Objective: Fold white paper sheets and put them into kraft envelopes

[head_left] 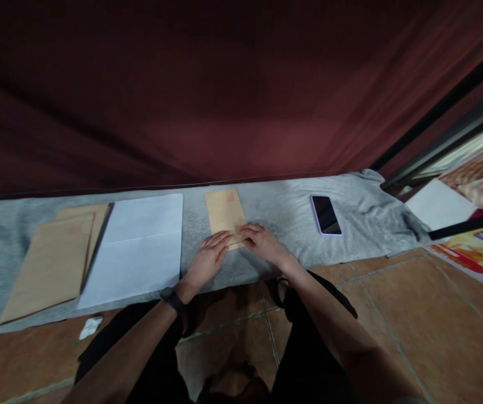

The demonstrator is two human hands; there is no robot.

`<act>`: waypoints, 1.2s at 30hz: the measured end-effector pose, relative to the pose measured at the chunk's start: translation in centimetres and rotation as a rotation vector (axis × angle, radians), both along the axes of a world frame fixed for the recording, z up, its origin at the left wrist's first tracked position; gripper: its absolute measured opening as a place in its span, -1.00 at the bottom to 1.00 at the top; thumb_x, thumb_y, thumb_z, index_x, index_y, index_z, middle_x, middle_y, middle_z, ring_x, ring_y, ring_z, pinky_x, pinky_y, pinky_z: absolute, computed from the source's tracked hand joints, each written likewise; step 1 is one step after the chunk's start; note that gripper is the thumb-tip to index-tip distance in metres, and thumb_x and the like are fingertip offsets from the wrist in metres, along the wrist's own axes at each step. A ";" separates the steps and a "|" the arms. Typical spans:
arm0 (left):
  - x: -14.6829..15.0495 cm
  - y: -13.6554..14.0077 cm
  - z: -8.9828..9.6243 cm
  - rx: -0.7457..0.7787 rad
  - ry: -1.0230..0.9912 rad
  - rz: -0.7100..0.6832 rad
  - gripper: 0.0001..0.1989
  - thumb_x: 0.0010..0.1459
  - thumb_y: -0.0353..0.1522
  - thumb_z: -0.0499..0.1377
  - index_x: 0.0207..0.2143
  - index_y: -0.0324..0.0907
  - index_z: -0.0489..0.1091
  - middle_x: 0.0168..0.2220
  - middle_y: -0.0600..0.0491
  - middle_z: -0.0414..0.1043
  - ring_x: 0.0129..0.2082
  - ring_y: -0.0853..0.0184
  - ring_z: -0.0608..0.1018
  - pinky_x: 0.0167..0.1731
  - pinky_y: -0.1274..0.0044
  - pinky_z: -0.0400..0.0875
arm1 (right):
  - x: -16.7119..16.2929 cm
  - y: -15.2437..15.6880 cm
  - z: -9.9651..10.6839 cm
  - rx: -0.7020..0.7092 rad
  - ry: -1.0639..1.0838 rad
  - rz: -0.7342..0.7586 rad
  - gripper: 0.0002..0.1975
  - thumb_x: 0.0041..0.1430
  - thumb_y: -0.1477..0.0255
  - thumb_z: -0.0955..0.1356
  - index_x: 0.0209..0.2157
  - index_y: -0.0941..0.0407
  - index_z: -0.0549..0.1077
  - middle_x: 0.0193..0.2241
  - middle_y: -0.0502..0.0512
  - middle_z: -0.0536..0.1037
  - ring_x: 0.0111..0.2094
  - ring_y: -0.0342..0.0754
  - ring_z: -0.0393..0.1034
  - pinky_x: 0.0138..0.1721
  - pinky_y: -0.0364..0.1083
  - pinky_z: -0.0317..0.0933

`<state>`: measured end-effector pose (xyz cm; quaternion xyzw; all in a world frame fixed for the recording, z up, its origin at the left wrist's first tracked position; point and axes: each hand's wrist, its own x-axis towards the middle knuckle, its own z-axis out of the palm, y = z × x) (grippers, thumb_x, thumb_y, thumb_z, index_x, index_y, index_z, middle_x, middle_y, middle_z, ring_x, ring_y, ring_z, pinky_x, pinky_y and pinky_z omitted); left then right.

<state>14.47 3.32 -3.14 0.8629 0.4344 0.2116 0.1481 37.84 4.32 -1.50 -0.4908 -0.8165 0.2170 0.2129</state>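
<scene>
Envelope point(224, 209): your 12 o'clock | your left hand point(208, 253) and right hand point(263, 242) touch its near end, fingers half-curled, grip: can't tell | phone point(327, 216): envelope's 3 o'clock

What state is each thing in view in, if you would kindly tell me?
Small envelope: lying flat, flap state unclear
Left hand: on small envelope's near end
Right hand: also there
White paper: spread flat, creased across
Large envelopes: flat, overlapping
Phone: face up, screen dark
Grey cloth: spread, wrinkled

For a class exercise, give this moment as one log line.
left hand: on small envelope, near end; right hand: same end; phone: on grey cloth
</scene>
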 end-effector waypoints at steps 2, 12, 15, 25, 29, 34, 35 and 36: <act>0.3 -0.1 0.0 0.001 -0.014 0.030 -0.59 0.39 -0.37 -0.05 0.20 -0.16 0.39 0.23 -0.07 0.43 0.27 0.22 0.41 0.29 0.26 0.30 | -0.9 -0.8 0.4 0.051 -0.047 -0.070 -0.64 0.36 0.57 0.28 0.12 0.12 0.49 0.12 0.19 0.52 0.18 0.02 0.36 0.26 0.09 0.20; -0.1 -1.2 0.7 0.000 0.107 0.033 -0.56 0.32 -0.49 -0.05 0.20 -0.23 0.34 0.24 -0.16 0.40 0.28 0.19 0.39 0.28 0.29 0.32 | -4.3 -6.8 -1.6 0.156 -0.238 0.051 -0.37 0.45 0.18 0.23 0.40 0.20 0.16 0.41 0.26 0.14 0.42 0.12 0.04 0.43 0.15 -0.04; -0.6 -1.9 0.7 0.058 0.236 -0.038 -0.47 0.28 -0.53 -0.04 0.29 -0.28 0.26 0.31 -0.19 0.32 0.35 0.19 0.32 0.33 0.30 0.24 | -3.7 -6.8 -1.9 0.164 -0.259 0.057 -0.37 0.47 0.16 0.20 0.40 0.21 0.16 0.42 0.22 0.10 0.43 0.07 0.00 0.45 0.10 -0.10; -1.3 -4.5 0.8 0.104 0.334 -0.048 -0.37 0.39 -0.15 0.01 0.34 -0.38 0.18 0.37 -0.30 0.17 0.42 0.08 0.18 0.38 0.25 0.11 | -1.2 -6.8 -1.9 0.156 -0.281 -0.037 -0.37 0.45 0.24 0.21 0.42 0.20 0.09 0.41 0.24 0.11 0.43 0.08 0.02 0.43 0.13 -0.08; -1.3 -5.3 1.0 0.053 0.373 -0.001 -0.34 0.38 -0.14 0.03 0.36 -0.39 0.15 0.39 -0.30 0.12 0.44 0.07 0.12 0.40 0.26 0.06 | 0.0 -6.8 -2.2 0.155 -0.311 -0.052 -0.36 0.47 0.23 0.19 0.43 0.25 0.05 0.42 0.29 0.08 0.44 0.10 -0.02 0.43 0.15 -0.10; -1.4 -5.9 1.0 0.045 0.386 0.051 -0.32 0.39 -0.11 0.01 0.35 -0.45 0.15 0.39 -0.33 0.11 0.43 0.05 0.13 0.40 0.26 0.04 | 0.6 -6.8 -2.2 0.138 -0.349 -0.053 -0.35 0.47 0.23 0.18 0.45 0.22 0.01 0.43 0.28 0.05 0.45 0.12 -0.04 0.43 0.18 -0.11; -1.4 -6.0 1.0 0.047 0.382 0.057 -0.32 0.39 -0.10 0.00 0.35 -0.44 0.15 0.39 -0.33 0.12 0.43 0.05 0.14 0.40 0.26 0.04 | 0.6 -6.8 -2.2 0.136 -0.354 -0.056 -0.35 0.47 0.23 0.18 0.45 0.21 0.00 0.43 0.28 0.05 0.44 0.12 -0.03 0.43 0.18 -0.11; -1.4 -6.1 1.0 0.049 0.376 0.061 -0.32 0.39 -0.10 0.00 0.35 -0.43 0.16 0.38 -0.32 0.13 0.43 0.06 0.15 0.39 0.26 0.05 | 0.5 -6.8 -2.1 0.135 -0.361 -0.058 -0.35 0.47 0.23 0.18 0.45 0.20 0.00 0.43 0.28 0.06 0.44 0.11 -0.03 0.43 0.18 -0.11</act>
